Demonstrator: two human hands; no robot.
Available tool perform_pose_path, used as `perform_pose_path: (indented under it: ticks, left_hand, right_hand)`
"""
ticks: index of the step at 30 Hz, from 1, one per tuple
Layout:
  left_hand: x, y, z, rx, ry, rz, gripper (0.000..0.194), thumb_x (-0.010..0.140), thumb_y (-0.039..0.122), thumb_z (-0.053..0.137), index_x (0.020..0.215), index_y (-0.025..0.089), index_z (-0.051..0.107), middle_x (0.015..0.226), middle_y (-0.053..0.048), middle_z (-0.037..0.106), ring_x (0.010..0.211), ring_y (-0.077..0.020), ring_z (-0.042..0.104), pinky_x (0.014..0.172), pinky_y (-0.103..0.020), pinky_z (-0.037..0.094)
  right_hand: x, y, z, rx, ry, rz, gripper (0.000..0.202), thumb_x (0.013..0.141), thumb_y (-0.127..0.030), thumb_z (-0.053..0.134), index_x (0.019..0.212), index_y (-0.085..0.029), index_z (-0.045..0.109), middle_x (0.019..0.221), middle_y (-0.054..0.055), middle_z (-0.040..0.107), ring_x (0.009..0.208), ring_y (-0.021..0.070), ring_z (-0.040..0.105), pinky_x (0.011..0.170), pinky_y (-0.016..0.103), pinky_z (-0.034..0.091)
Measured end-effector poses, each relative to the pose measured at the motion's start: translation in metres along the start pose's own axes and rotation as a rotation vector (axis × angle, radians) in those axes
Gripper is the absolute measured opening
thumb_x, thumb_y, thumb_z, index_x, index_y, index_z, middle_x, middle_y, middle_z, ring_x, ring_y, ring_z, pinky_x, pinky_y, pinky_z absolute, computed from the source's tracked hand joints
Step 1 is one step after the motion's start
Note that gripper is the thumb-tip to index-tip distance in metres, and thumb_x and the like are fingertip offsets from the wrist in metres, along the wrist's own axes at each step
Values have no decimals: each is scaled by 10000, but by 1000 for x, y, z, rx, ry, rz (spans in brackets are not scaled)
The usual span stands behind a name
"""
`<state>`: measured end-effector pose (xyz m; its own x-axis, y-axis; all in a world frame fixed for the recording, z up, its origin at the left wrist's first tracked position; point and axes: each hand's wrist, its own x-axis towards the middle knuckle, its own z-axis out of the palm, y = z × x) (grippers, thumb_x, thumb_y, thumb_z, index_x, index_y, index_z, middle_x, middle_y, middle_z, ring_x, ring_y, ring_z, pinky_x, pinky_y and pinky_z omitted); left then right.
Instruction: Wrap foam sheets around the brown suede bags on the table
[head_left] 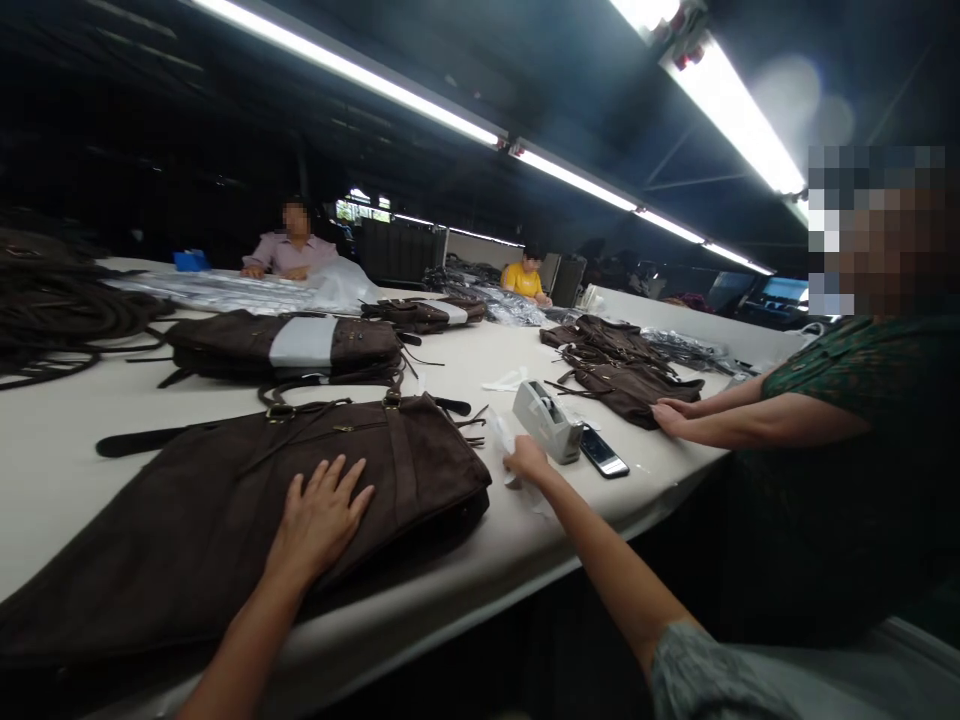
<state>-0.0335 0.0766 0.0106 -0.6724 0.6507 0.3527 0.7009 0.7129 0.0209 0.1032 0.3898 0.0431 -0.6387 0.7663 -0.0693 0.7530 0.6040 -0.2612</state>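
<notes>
A large dark brown bag (187, 520) lies flat along the near side of the white table (45, 420). My left hand (322, 515) rests on its front with the fingers spread. To the right of the bag, my right hand (527, 458) is closed on a crumpled whitish paper (501, 435) at the table top. Just beyond that hand stands a grey tape dispenser (551, 420), and a black phone (604, 452) lies beside it. Behind the large bag is another brown bag (217, 345) with a pale band around it.
A person (847, 430) at the right has both hands on a brown bag (626, 390). Two people sit across the table, near plastic wrapping (341, 285). Dark straps (82, 310) are piled at the left, and a further banded bag (420, 314) lies behind.
</notes>
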Motion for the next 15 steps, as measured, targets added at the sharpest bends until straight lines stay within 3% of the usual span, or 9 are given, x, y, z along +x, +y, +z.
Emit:
perform_pose_path:
  ticks: [3, 6, 11, 12, 15]
  left_hand:
    - [-1, 1, -5, -35, 1, -20, 530, 945, 384, 323, 1389, 152, 496, 1471, -168, 439, 1376, -352, 374, 1118, -552, 253]
    - [-5, 4, -10, -117, -6, -37, 515, 951, 364, 336, 1383, 135, 498, 1476, -181, 427, 1388, -356, 353, 1131, -568, 222]
    - [-12, 6, -10, -168, -12, -80, 505, 965, 433, 349, 1395, 205, 484, 1499, -121, 415, 1407, -300, 333, 1167, -526, 202]
    - [-12, 5, -8, -168, -12, -91, 509, 967, 449, 344, 1400, 218, 476, 1503, -111, 413, 1410, -290, 328, 1173, -519, 196]
    - [-13, 4, -4, -178, -9, -113, 533, 967, 491, 319, 1414, 233, 453, 1512, -98, 400, 1419, -278, 308, 1185, -517, 177]
  right_hand:
    - [-11, -11, 5, -53, 34, -54, 382, 772, -121, 640, 1150, -94, 592, 1228, 192, 598, 1145, 281, 570, 879, 296, 427]
    - [-24, -19, 4, -79, 23, -106, 372, 793, -65, 571, 1163, -99, 556, 1121, 175, 645, 1045, 248, 616, 820, 279, 425]
    - [-19, -16, -26, -99, -4, -276, 344, 752, 17, 529, 1065, -115, 591, 1010, 184, 679, 990, 253, 644, 766, 287, 436]
    - [-10, -13, -36, -97, 20, -297, 359, 760, 20, 509, 1083, -116, 586, 1008, 194, 678, 984, 265, 647, 766, 309, 443]
    - [19, -17, -73, 48, 325, -208, 309, 840, -122, 527, 1146, -130, 567, 916, 219, 679, 879, 315, 671, 725, 391, 470]
